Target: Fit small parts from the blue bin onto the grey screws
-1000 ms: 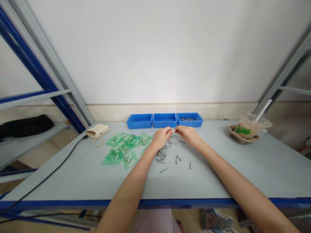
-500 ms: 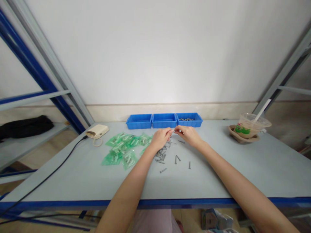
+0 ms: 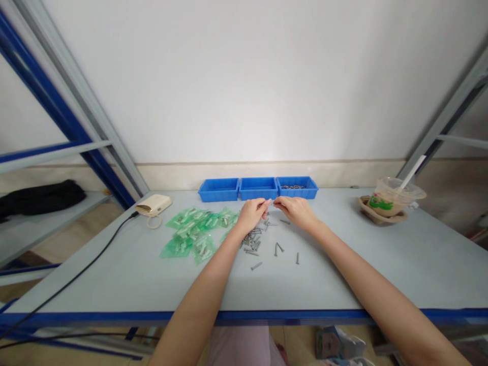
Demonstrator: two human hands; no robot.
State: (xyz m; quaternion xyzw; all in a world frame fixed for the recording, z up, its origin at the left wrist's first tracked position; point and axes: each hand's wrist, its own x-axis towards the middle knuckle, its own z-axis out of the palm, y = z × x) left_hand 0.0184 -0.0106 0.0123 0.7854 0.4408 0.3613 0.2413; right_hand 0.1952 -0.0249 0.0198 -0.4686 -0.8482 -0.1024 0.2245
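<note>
My left hand (image 3: 252, 215) is closed in a pinch above a pile of grey screws (image 3: 253, 242). Close to its fingertips, the fingers of my right hand (image 3: 294, 209) are also pinched together. Something small and pale shows between the two sets of fingertips, too tiny to name. Several loose screws (image 3: 279, 247) lie scattered on the table nearer to me. Left of my left hand are green plastic bags (image 3: 190, 231) with small hardware inside. Part of the screw pile is hidden by my left hand and forearm.
Along the wall stand a left blue bin (image 3: 219, 195), a middle blue bin (image 3: 258, 194) and a right blue bin (image 3: 297, 193) with small metal pieces. A cream-coloured device (image 3: 154, 203) with a black cable sits left; a drink cup (image 3: 389, 198) in a cardboard holder stands right.
Both hands stay almost in place, fingertips still close together, with only slight finger movement. The screws and bags lie as before; the view has shifted very slightly.
</note>
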